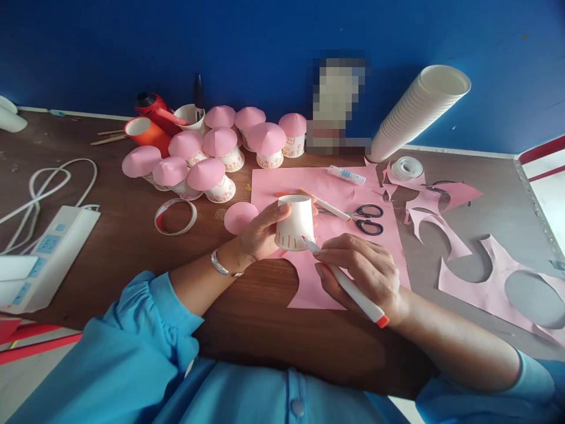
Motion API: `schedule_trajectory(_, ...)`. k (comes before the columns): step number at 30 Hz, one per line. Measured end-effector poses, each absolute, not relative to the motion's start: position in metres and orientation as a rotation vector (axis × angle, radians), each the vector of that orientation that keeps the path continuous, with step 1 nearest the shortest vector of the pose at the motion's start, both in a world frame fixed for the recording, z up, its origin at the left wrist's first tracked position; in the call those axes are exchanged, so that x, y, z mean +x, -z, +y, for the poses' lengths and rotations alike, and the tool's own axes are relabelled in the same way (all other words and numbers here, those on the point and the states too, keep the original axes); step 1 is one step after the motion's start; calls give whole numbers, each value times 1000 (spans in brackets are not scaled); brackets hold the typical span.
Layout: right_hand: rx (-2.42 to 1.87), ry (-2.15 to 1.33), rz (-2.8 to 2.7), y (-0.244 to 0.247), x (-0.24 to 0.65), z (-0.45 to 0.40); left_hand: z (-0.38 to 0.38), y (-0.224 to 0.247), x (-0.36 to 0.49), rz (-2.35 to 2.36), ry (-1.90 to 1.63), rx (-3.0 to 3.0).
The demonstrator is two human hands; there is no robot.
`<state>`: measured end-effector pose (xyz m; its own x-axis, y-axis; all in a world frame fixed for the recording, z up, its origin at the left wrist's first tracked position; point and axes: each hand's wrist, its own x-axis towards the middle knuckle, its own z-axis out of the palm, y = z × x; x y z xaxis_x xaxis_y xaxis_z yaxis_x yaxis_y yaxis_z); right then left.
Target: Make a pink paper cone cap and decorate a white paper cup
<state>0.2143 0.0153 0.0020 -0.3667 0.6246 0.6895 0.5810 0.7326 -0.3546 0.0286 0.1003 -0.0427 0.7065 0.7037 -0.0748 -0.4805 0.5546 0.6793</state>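
Note:
My left hand [261, 231] holds a white paper cup [295, 219] upside down, its fingers wrapped behind it. Short red and yellow strokes run along the cup's lower rim. In my right hand [364, 271] is a white marker [357, 292] with a red end cap, its tip touching the cup near that rim. Pink paper [371, 259] lies beneath and to the right. Just beyond the cup are another marker [331, 207] and black-handled scissors [369, 219]. A pink paper disc [241, 218] rests left of the cup.
Several cups with pink cone tops [219, 142] stand at the back left, by an orange cup [148, 134]. A tall cup stack [419, 112] leans against the blue wall. Also present are a tape ring [175, 217], a power strip [57, 256], a glue tube [346, 175] and pink scraps [498, 280].

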Motion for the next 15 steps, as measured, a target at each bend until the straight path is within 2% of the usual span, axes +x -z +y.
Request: schedule_trajectory(15, -925, -67, -2061, -2, 213, 16, 100, 41, 29, 361, -734, 701)
